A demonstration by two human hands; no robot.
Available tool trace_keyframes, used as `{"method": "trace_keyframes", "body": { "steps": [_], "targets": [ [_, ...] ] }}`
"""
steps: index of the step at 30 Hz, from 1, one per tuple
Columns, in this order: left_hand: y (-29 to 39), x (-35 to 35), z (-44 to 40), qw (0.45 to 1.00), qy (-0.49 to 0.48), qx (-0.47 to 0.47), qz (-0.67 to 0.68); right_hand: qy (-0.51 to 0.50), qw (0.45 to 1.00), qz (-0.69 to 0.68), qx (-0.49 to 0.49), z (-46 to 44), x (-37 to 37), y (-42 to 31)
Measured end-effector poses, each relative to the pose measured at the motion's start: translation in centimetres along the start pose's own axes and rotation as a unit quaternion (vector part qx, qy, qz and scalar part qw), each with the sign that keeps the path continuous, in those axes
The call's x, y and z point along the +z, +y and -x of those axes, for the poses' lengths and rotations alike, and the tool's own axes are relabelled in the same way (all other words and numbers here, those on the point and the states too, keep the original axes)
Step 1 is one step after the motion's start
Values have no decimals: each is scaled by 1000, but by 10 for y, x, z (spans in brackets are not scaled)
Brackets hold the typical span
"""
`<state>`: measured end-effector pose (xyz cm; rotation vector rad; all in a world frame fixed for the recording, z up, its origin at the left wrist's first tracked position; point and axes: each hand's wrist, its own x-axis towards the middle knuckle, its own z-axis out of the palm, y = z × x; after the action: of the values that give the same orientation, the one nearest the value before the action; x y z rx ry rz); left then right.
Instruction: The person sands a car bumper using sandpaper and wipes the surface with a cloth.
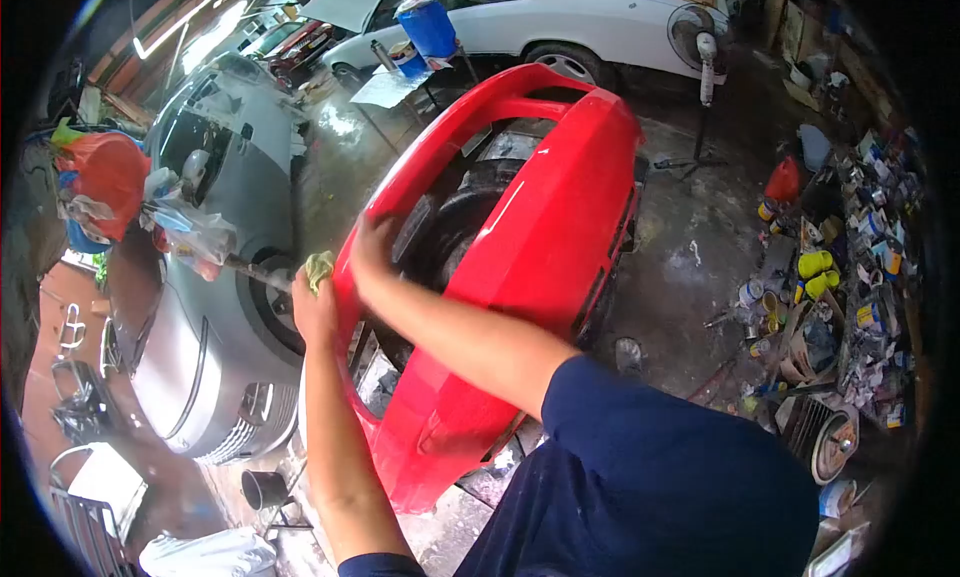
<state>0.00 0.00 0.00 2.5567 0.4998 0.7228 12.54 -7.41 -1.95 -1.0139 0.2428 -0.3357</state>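
A glossy red car bumper point(545, 232) lies in front of me, raised off the floor on a support that is mostly hidden beneath it. My left hand point(314, 302) is closed around a crumpled yellow-green cloth point(319, 271), just outside the bumper's left edge. Close by, my right hand point(372, 245) is at the bumper's left rim, seemingly against it. Motion blur smears its fingers, so whether they grip anything does not show. Through the bumper's opening a dark tyre point(462, 232) is visible.
A silver car point(215, 277) stands close on the left, a white car point(490, 27) at the back. A small stand carries a blue container point(428, 27). A pedestal fan point(707, 62) stands at the back right. Cans and clutter point(870, 267) pile along the right side.
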Motion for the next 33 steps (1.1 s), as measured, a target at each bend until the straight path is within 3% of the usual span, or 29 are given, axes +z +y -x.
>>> {"method": "trace_keyframes", "body": {
  "steps": [1,2,3,5,6,7,9,10,11,12,13,17,18,22,23,24,25,28,31,33],
  "targets": [
    [5,5,0,1000,4,-4,-4,-7,995,34,91,-30,-8,-17],
    [10,10,1,1000,7,-7,-8,-26,996,21,84,-64,-19,-27],
    [5,-14,-5,999,21,3,-25,78,994,71,28,-93,21,6],
    [13,-7,9,999,35,-5,-26,0,980,201,-5,-125,-38,-68],
    [13,-5,10,999,43,6,-25,41,975,219,-28,-141,-35,-78],
    [12,-7,10,999,41,-2,-32,34,992,119,19,-145,-34,-79],
    [16,-4,9,999,31,-14,-39,-85,973,198,82,-102,-51,-114],
    [5,-1,3,999,28,-10,-42,33,971,234,-43,-83,-20,-47],
    [-6,5,-1,999,39,-15,-34,-11,984,166,-68,-62,1,4],
    [-12,6,-4,999,41,-7,-18,-35,977,196,-79,-31,12,32],
    [-9,2,0,999,32,10,-6,-95,972,213,-32,-11,4,12],
    [-20,5,-9,998,6,52,22,-87,961,227,133,-48,-12,-87],
    [-44,17,-19,998,42,56,8,-57,968,218,113,-71,-5,-77],
    [-24,9,-1,999,17,39,17,139,962,233,-25,-131,12,-1],
    [-26,9,-2,999,30,29,11,137,968,210,21,-104,6,-19],
    [-13,7,5,999,38,16,-1,166,954,248,4,-74,17,-1],
    [-57,18,-21,996,20,75,35,197,938,286,-11,-44,30,19],
    [-27,15,2,969,-35,-10,244,161,954,246,57,45,33,29],
    [10,2,18,995,4,24,101,160,956,229,90,25,47,39],
    [-31,12,-5,997,24,40,67,189,950,230,90,-38,58,50]
  ]
}}
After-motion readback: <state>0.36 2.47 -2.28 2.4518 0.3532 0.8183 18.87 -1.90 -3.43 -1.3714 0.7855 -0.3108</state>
